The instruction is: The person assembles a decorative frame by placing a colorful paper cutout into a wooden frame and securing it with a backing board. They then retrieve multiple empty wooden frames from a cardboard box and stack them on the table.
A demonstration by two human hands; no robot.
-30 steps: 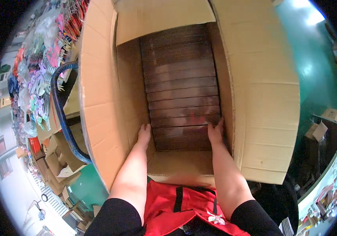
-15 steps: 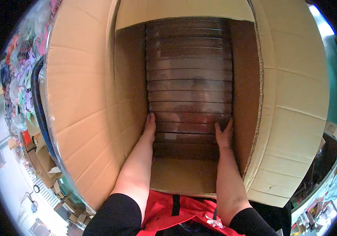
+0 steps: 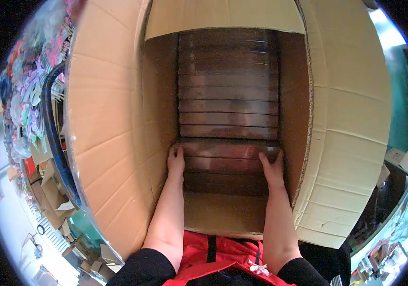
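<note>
A large open cardboard box (image 3: 106,109) stands before me, with both my arms reaching down into it. Inside lies a row of dark brown, flat, shiny packages (image 3: 228,106) that look film-wrapped, pressed side by side. My left hand (image 3: 176,161) grips the left end of a nearer group of packages (image 3: 220,151), its fingers partly hidden down the box wall. At the opposite end, my right hand (image 3: 272,168) holds the same group, thumb on top and fingers along the right wall. A dark gap separates this group from the farther ones.
The box's right flap (image 3: 349,119) folds outward, and its far flap (image 3: 225,16) overhangs the row. Bare cardboard bottom (image 3: 225,209) shows nearest me. To the left are heaped colourful bagged goods (image 3: 32,90) and loose cartons (image 3: 51,188); a small open carton (image 3: 402,159) sits right.
Both hands have moved slightly toward me with the nearer packages, and a dark gap has opened behind them. My left hand has also shifted a little left. The view has moved slightly.
</note>
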